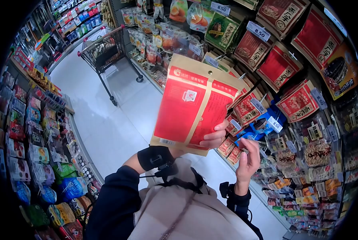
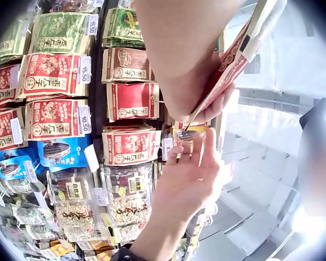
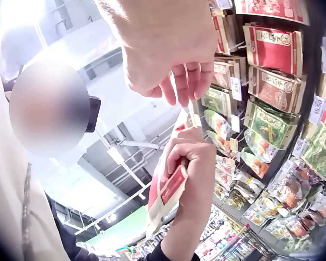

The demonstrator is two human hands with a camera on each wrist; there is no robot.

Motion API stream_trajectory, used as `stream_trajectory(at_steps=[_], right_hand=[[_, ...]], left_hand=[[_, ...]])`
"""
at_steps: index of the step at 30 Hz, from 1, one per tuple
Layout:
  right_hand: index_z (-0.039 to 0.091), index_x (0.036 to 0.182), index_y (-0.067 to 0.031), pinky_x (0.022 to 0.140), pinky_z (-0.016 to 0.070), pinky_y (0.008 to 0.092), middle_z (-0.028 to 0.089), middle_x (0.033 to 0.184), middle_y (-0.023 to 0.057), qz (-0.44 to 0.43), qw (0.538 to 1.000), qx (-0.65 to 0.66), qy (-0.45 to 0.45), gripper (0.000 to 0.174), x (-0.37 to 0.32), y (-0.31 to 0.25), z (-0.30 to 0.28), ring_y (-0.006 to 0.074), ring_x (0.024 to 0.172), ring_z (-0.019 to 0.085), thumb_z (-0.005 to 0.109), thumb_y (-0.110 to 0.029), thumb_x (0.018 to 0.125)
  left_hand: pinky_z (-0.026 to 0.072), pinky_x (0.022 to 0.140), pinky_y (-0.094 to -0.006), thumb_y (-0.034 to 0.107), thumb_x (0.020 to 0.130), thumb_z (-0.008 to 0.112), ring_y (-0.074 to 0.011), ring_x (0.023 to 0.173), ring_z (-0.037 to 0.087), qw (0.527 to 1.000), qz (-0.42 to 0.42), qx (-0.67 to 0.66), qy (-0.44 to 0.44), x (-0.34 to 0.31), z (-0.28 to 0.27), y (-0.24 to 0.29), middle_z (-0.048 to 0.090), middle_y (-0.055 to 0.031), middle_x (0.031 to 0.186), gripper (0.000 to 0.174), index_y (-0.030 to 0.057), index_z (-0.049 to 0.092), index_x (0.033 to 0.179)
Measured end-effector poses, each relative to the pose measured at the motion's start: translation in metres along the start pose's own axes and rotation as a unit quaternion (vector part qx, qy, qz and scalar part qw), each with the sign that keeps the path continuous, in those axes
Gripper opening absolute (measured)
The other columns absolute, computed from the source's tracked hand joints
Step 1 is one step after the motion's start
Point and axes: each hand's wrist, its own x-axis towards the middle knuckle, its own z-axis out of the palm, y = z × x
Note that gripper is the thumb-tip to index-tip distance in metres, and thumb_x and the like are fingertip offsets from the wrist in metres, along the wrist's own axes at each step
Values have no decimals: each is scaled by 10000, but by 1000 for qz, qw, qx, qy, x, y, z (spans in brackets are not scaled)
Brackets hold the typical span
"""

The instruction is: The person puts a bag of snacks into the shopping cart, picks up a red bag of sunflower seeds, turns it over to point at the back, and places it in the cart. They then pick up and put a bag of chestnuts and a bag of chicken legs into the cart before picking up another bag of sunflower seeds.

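A flat red snack bag [image 1: 179,108] with tan borders is held up before my chest, its printed side with a white code square facing the head camera. My left hand [image 1: 215,136] grips it from behind, fingers wrapped round its right edge; the palm is hidden by the bag. The left wrist view shows this bag [image 2: 233,65] edge-on, and in the right wrist view the left hand [image 3: 191,163] curls its fingers round it. Just right of the bag my right hand [image 1: 249,160] is raised, fingers loosely bent, with nothing held.
Similar red bags [image 1: 281,66] hang on pegs with price tags along the right shelf, close to both hands. Blue bags [image 1: 263,120] hang below them. A shopping cart [image 1: 103,50] stands ahead in the aisle. Packaged goods [image 1: 41,156] line the left side.
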Motion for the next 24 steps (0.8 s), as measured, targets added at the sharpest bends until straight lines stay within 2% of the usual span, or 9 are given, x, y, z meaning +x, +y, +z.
stream_trajectory(at_steps=[5, 9, 12, 14, 15, 16, 19, 21, 24], right_hand=[[529, 1085, 12, 680, 386, 326, 513, 894, 105, -162, 972, -121, -122, 439, 34, -36, 14, 223, 775, 457, 551, -134, 671], [535, 1116, -55, 665, 385, 311, 468, 884, 69, -177, 958, -134, -184, 555, 45, -61, 30, 221, 768, 435, 628, -130, 574], [525, 1140, -78, 659, 381, 302, 438, 894, 50, -169, 961, -116, -185, 614, 47, -67, 38, 217, 756, 427, 668, -121, 545], [516, 1152, -80, 660, 377, 298, 437, 892, 50, -150, 965, -118, -182, 626, 46, -65, 38, 212, 746, 422, 670, -122, 547], [511, 1158, -81, 660, 375, 296, 437, 891, 49, -140, 966, -118, -182, 633, 44, -63, 37, 210, 741, 419, 671, -122, 548], [506, 1164, -81, 660, 374, 295, 438, 891, 49, -133, 967, -118, -183, 634, 43, -61, 37, 207, 738, 417, 669, -121, 553], [493, 1178, -78, 661, 372, 295, 440, 891, 53, -118, 968, -114, -189, 633, 40, -54, 38, 202, 732, 414, 660, -114, 568], [488, 1182, -72, 663, 375, 300, 440, 890, 59, -120, 967, -110, -197, 626, 40, -50, 39, 200, 735, 417, 651, -103, 578], [477, 1190, -59, 674, 379, 316, 453, 902, 77, -87, 974, -67, -200, 624, 33, -45, 47, 212, 745, 423, 639, -101, 589]], left_hand=[[412, 539, -211, 331, 845, 471, -133, 584, 514, 999, -28, -18, -6, -7, -10, -8, 519, -64, 688, 290, 48, 455, 908], [431, 616, -232, 308, 843, 493, -144, 721, 508, 982, 47, 138, 122, -21, 5, -14, 501, -76, 836, 309, 53, 428, 1006], [446, 673, -248, 290, 842, 509, -153, 823, 503, 872, 91, 400, 265, -30, 19, -20, 488, -84, 947, 348, 56, 408, 1079], [455, 711, -258, 278, 841, 520, -159, 891, 500, 804, 86, 495, 319, -30, 24, -22, 479, -90, 1021, 382, 58, 395, 1127], [460, 730, -264, 272, 840, 525, -162, 925, 499, 805, 80, 486, 331, -29, 25, -22, 475, -93, 1058, 402, 59, 388, 1152], [463, 765, -276, 249, 843, 528, -167, 985, 482, 838, 63, 425, 337, -30, 26, -22, 455, -94, 1117, 424, 72, 369, 1195], [457, 782, -272, 243, 855, 514, -169, 989, 488, 907, 94, 198, 360, -39, 13, -26, 465, -96, 1116, 427, 66, 351, 1208], [451, 789, -266, 244, 855, 517, -171, 1008, 481, 910, 125, 226, 326, -42, 14, -30, 460, -99, 1130, 436, 66, 346, 1214], [437, 802, -264, 243, 849, 529, -163, 1021, 469, 886, 142, 253, 361, -45, 22, -35, 454, -96, 1144, 451, 67, 344, 1220]])
